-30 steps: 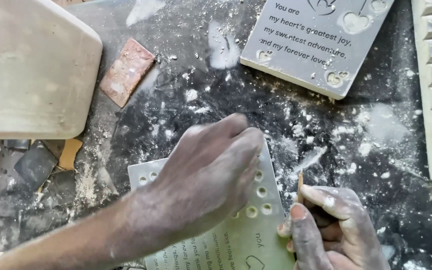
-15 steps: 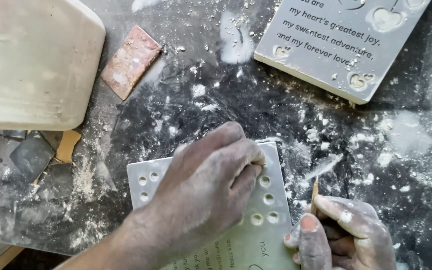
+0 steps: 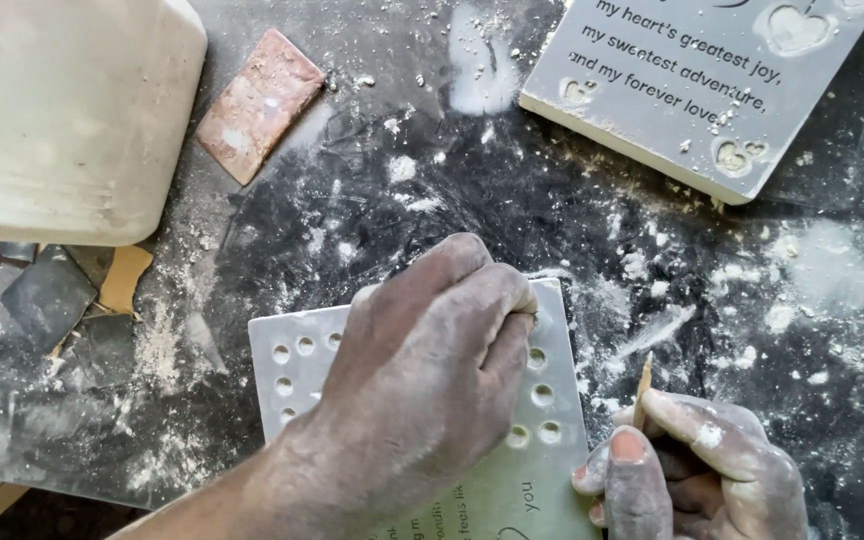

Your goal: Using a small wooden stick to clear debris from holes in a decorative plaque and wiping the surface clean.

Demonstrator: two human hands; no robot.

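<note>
Head view: your left hand (image 3: 422, 390) lies curled, knuckles up, pressed on the pale plaque (image 3: 542, 400) with rows of round dimples, low centre on the dusty black table (image 3: 452, 200); what its fingertips grip, you cannot tell; your right hand (image 3: 697, 470), just beside the plaque's right edge, pinches a thin wooden stick (image 3: 643, 378), tip upward; a second grey plaque (image 3: 692, 90) with heart recesses lies top right, a reddish brick piece (image 3: 260, 103) upper left beside a large cream block (image 3: 62, 110)
</note>
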